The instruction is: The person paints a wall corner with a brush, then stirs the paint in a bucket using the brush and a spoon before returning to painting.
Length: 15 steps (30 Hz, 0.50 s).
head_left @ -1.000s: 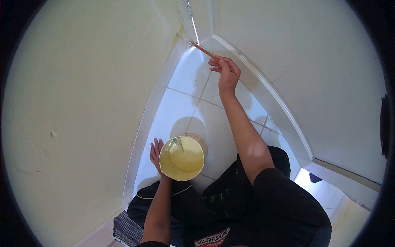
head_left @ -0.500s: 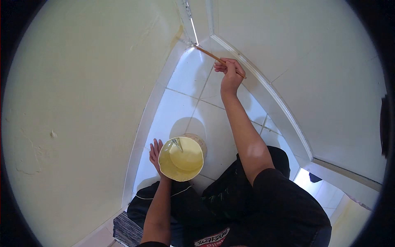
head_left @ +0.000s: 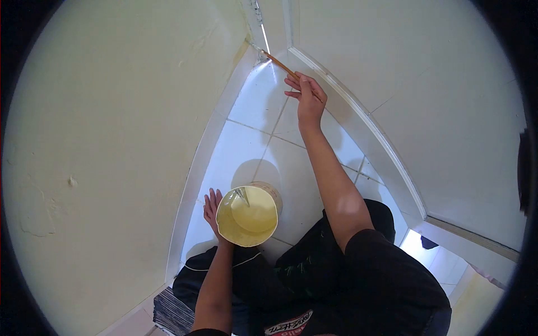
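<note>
One slim stick [head_left: 282,66] is reaching the corner [head_left: 260,58], my right hand [head_left: 311,101] pinching it in a narrow grip; my left hand [head_left: 212,207], fingers extended, is showing partly behind the yellow-filled tub [head_left: 226,224].

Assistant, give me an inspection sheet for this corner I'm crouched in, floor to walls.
Surface: white tiled floor, grout lines visible, shadows across it.
Job's things: tub with pale yellow liquid; slim wooden tool, probably a brush, its tip at the corner.
Clutter: striped cloth or mat at the lower left.
Hands: right hand grips the tool; left hand is at the tub's side, fingers extended, its grip partly hidden.
Cables: nothing seen.
Surroundings: cream wall on the left, with cracks and a small raised blemish; white panel on the right; bright gap by the far corner.
</note>
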Available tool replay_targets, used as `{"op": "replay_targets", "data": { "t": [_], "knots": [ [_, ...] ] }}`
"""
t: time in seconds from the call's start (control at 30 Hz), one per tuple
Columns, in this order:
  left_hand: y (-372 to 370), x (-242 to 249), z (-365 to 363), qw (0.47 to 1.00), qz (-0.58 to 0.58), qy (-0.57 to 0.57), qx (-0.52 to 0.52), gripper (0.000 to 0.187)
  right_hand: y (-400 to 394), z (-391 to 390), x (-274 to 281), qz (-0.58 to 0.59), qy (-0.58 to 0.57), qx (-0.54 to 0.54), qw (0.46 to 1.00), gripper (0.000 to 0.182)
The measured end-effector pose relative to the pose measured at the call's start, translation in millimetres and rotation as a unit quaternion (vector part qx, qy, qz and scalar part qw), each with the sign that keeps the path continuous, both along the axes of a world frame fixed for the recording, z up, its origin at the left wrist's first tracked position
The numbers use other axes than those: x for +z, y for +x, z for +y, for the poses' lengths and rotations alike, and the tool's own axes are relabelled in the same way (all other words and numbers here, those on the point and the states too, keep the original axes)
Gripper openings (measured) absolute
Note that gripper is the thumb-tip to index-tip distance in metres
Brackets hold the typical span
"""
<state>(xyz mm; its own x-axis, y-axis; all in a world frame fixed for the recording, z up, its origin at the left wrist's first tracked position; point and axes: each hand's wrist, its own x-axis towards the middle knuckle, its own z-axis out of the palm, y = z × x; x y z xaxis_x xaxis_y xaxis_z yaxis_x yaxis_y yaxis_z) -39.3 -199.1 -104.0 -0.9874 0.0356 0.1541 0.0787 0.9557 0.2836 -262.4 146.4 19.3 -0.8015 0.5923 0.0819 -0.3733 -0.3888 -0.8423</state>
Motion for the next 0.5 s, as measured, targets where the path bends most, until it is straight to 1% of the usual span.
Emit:
{"op": "replay_targets", "data": {
  "t": [0.03,0.13,0.23,0.33,0.43,0.5],
  "knots": [
    [0.0,5.3,2.8,0.995,0.002,-0.102,0.005,0.068,0.6,1.1,-2.1,0.006,0.000,0.003,1.000,0.028],
    [-0.7,8.2,4.1,0.995,-0.003,-0.102,0.003,0.067,0.9,7.5,-9.4,0.018,0.002,0.010,1.000,0.026],
    [0.0,9.4,4.5,0.994,0.012,-0.108,-0.003,0.066,1.0,11.6,-13.4,0.023,-0.003,-0.019,1.000,0.024],
    [-1.9,-1.1,-0.5,0.999,0.010,0.034,-0.012,0.065,1.6,10.2,-9.0,0.020,-0.007,-0.030,0.999,0.025],
    [-0.4,1.6,0.7,0.999,0.005,-0.042,-0.008,0.065,0.0,4.2,-3.6,0.012,-0.014,-0.033,0.999,0.026],
    [-0.9,1.6,0.9,1.000,0.008,-0.007,-0.009,0.065,-0.6,1.9,-2.1,0.006,-0.012,-0.019,1.000,0.027]
  ]
}}
